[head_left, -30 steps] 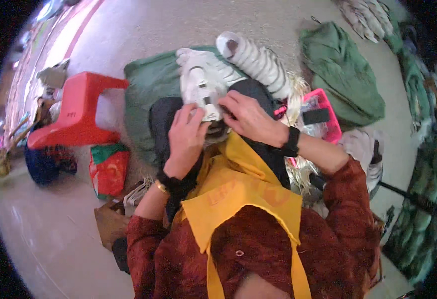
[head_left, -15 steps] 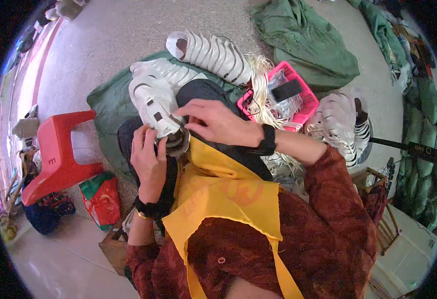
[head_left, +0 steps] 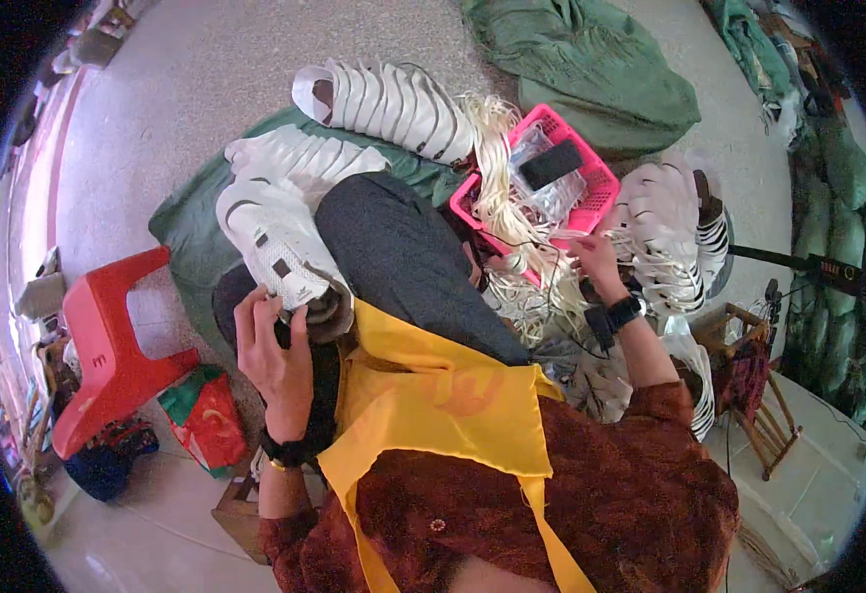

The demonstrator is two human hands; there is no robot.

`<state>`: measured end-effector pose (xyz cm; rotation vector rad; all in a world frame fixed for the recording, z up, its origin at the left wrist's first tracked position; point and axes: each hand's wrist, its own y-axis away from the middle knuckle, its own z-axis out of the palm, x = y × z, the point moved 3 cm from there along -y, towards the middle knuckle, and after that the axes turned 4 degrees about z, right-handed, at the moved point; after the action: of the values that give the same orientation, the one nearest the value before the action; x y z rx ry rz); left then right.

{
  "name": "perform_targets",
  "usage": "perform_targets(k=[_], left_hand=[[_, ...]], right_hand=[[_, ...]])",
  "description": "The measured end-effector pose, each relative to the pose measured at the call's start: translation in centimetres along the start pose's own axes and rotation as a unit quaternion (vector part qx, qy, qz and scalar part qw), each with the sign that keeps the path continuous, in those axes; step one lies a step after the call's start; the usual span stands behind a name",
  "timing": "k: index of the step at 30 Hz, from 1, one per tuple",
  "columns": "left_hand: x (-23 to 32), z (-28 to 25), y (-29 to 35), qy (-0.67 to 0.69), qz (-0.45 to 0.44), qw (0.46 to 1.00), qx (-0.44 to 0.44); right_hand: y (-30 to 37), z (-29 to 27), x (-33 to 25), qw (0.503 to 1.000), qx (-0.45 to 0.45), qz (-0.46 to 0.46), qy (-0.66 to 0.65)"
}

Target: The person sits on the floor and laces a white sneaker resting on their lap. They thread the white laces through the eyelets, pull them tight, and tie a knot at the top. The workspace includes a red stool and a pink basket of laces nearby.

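In the head view, the left hand (head_left: pixel 275 341) grips the near end of a white shoe upper (head_left: pixel 300 272), its thumb and fingers bent around the dark opening. This upper lies at the person's lap, at the near end of a row of white pieces that runs away over a green sheet (head_left: pixel 191 222). The right hand (head_left: pixel 599 262) is well apart from it, reaching out to the right with its fingers partly curled at the cream laces (head_left: pixel 492 158), just beside the near edge of a pink basket (head_left: pixel 606 188); whether it grips a lace, I cannot tell. The laces spill over the basket's left and near sides, and inside it a flat black object (head_left: pixel 552 164) rests on clear plastic (head_left: pixel 569 203). Beyond the lap, a second row of nested white pieces (head_left: pixel 393 104) lies on its side, and a third stack (head_left: pixel 658 232) stands to the right of the basket. A red stool (head_left: pixel 107 336) and a red and green bag (head_left: pixel 211 425) are on the left, and a yellow apron (head_left: pixel 433 395) covers the person's front
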<state>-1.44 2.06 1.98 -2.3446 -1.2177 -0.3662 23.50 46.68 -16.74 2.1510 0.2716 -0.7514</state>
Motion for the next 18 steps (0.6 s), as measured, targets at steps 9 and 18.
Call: perform_targets(k=[9,18], left_hand=[[0.4,-0.1,-0.3,-0.032,-0.013,0.999,-0.009],[1.1,-0.4,-0.7,-0.053,-0.035,0.998,-0.024]], right_hand=[[-14.0,7.9,-2.1,0.981,0.037,-0.13,-0.142],[-21.2,12.1,-5.7,0.987,0.031,-0.082,-0.132]])
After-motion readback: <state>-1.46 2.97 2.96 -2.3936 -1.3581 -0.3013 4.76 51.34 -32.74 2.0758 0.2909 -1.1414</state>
